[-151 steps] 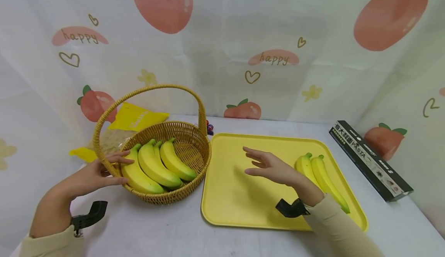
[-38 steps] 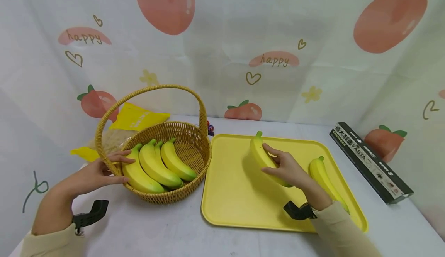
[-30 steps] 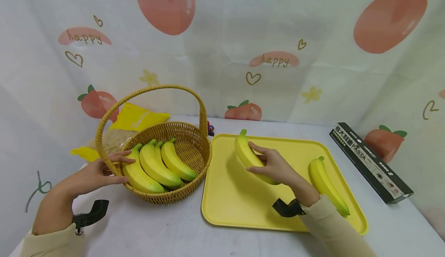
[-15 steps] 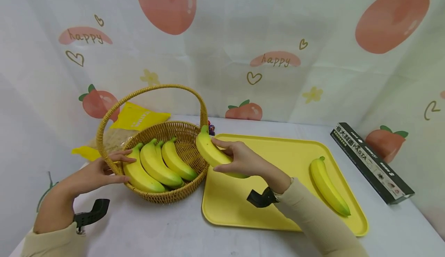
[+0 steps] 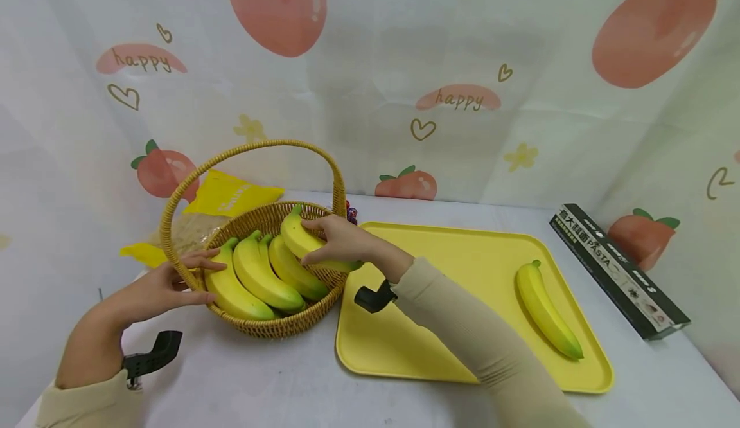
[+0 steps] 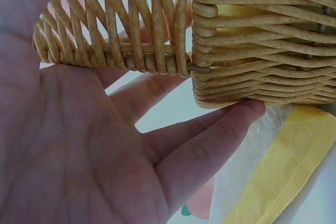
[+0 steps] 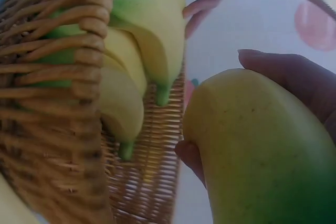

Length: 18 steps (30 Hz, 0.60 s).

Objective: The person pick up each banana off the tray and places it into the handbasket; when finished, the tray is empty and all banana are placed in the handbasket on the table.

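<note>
A wicker basket [image 5: 270,329] with a tall handle [image 5: 254,147] stands at the left with several bananas [image 5: 227,290] in it. My left hand [image 5: 162,292] holds the basket at its left side, the handle's foot between thumb and fingers; the left wrist view has the fingers [image 6: 199,145] straddling the wicker. My right hand [image 5: 345,243] grips another banana [image 5: 300,238] by its middle, thumb on one side and fingers on the other. That banana is tilted, stem upward, over the basket's right part. The right wrist view shows it large beside the basket's bananas.
A yellow tray [image 5: 416,357] lies right of the basket, one banana [image 5: 546,312] on its right side. Beyond it lies a black pasta box [image 5: 615,270]. Behind the basket are a yellow bag [image 5: 231,195] and small dark wrapped things [image 5: 351,213]. A printed cloth [image 5: 370,49] hangs at the back.
My right hand was open over the tray, then took one of its two bananas and carried it left, from the tray to over the basket. My left hand has stayed at the basket.
</note>
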Motion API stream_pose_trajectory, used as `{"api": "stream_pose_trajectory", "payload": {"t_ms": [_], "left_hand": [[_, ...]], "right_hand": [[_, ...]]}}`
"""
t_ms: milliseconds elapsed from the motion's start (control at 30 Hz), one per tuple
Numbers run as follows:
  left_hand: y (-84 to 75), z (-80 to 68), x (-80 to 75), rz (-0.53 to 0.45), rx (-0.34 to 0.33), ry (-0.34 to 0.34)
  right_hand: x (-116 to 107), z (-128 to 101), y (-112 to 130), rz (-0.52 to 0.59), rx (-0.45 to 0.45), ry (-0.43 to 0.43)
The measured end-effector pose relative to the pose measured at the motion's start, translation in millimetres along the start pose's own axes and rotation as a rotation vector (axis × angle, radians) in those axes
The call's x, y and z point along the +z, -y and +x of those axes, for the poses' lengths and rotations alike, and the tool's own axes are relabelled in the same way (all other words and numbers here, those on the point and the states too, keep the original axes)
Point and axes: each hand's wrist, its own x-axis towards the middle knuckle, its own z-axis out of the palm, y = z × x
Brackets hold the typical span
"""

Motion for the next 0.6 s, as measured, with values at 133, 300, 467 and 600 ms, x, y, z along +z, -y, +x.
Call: {"api": "stream_pose_trajectory", "payload": {"t_ms": [133,300,467,600], "left_hand": [[0.3,0.5,0.0,-0.001,0.0,0.0],[-0.1,0.6,0.1,-0.01,-0.008,0.003],[-0.2,1.0,-0.2,-0.012,0.009,0.001],[-0.1,1.1,-0.8,-0.009,0.017,-0.002]], "right_hand": [[7.7,22.2,2.6,-0.034,0.019,0.034],[13.0,43.4,5.6,-0.028,0.059,0.066],[16.6,55.4,10.0,0.035,0.075,0.074],[23.5,60.2,11.6,0.08,0.08,0.11]]}}
